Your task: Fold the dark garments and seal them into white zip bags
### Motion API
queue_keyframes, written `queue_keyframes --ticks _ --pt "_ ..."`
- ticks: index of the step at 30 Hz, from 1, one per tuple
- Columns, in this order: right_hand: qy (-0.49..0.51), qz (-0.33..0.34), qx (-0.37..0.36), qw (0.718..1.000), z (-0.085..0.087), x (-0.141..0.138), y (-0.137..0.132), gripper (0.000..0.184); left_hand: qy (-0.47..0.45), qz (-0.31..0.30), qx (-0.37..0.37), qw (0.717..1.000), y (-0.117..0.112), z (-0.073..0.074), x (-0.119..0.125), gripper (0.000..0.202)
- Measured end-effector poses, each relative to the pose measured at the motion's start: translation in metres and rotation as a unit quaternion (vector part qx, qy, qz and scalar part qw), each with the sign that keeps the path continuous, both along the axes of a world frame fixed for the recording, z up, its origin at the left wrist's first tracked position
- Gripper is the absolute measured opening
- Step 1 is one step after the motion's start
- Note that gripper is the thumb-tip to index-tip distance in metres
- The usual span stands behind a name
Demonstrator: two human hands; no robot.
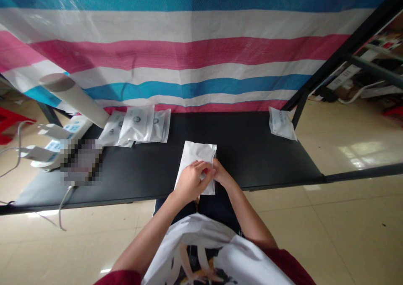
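A flat white plastic pouch [195, 152] lies at the front middle of the black table, its lower end reaching the front edge. Over its face rests my left hand [192, 180], fingers curled and the thumb close to them at the pouch's right side edge. My right hand [221, 173] is closed on that same side edge, with its fingertips partly hidden behind the pouch and my left hand. Both hands meet at this edge. Whether anything is inside the pouch I cannot tell.
Several white printed pouches [137, 125] lie at the back left; another pouch [282, 123] is at the back right. A pale cylinder [77, 100] leans beside a power strip [72, 129] with plugged chargers. A blurred-out device [82, 161] with a cable [64, 201] sits at the left. Striped sheeting [189, 54] hangs behind.
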State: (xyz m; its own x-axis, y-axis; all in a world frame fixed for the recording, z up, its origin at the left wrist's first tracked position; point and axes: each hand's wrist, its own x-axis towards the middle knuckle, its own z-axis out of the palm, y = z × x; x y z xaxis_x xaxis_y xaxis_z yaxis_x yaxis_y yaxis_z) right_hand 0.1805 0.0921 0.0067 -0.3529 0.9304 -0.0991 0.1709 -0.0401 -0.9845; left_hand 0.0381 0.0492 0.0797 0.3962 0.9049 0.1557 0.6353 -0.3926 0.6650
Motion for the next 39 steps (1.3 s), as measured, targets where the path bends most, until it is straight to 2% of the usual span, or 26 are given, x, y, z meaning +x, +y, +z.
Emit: queue_keyframes --ticks 2,3,5,7,9,11,14,20,23,27,31,34,39 --pt "0.012 0.02 -0.012 1.0 0.001 0.011 -0.001 0.039 0.002 0.038 0.02 0.999 0.012 0.003 -0.003 0.02" --pt "0.001 0.009 -0.02 1.0 0.002 0.018 0.0 0.041 0.006 0.054 0.038 0.998 0.021 0.004 -0.004 0.02" --pt "-0.044 -0.07 -0.025 0.996 0.002 0.034 0.005 0.045 0.018 0.074 0.079 0.994 0.044 0.003 -0.004 0.021" --pt "-0.092 -0.168 -0.008 0.981 0.001 0.045 0.014 0.05 0.046 0.079 0.104 0.99 0.069 -0.003 0.001 0.025" --pt "-0.124 -0.211 0.019 0.969 -0.001 0.05 0.024 0.053 0.091 0.072 0.083 0.99 0.09 -0.012 0.008 0.028" --pt "-0.148 -0.193 0.039 0.969 -0.004 0.048 0.032 0.051 0.127 0.047 0.032 0.99 0.103 -0.022 0.015 0.027" --pt "-0.175 -0.137 0.06 0.973 -0.008 0.039 0.04 0.047 0.139 0.019 -0.02 0.99 0.111 -0.033 0.017 0.022" --pt "-0.144 -0.091 0.07 0.983 -0.007 0.022 0.04 0.047 0.129 0.045 -0.032 0.99 0.114 -0.035 -0.002 0.021" --pt "-0.144 -0.079 0.057 0.985 -0.003 0.017 0.018 0.048 0.12 0.087 -0.027 0.989 0.123 -0.032 -0.012 0.022" --pt "-0.13 -0.061 0.02 0.989 -0.003 0.011 -0.037 0.052 0.124 0.141 -0.025 0.982 0.138 -0.029 -0.022 0.023" --pt "-0.087 -0.072 -0.048 0.992 -0.004 0.01 -0.079 0.047 0.124 0.152 -0.024 0.98 0.145 -0.03 -0.023 0.023" --pt "-0.103 -0.074 -0.051 0.991 0.001 0.014 -0.085 0.045 0.12 0.138 -0.004 0.983 0.145 -0.031 -0.018 0.022" --pt "-0.157 -0.051 -0.007 0.986 0.015 0.024 -0.071 0.038 0.116 0.129 0.025 0.985 0.15 -0.029 -0.012 0.022"
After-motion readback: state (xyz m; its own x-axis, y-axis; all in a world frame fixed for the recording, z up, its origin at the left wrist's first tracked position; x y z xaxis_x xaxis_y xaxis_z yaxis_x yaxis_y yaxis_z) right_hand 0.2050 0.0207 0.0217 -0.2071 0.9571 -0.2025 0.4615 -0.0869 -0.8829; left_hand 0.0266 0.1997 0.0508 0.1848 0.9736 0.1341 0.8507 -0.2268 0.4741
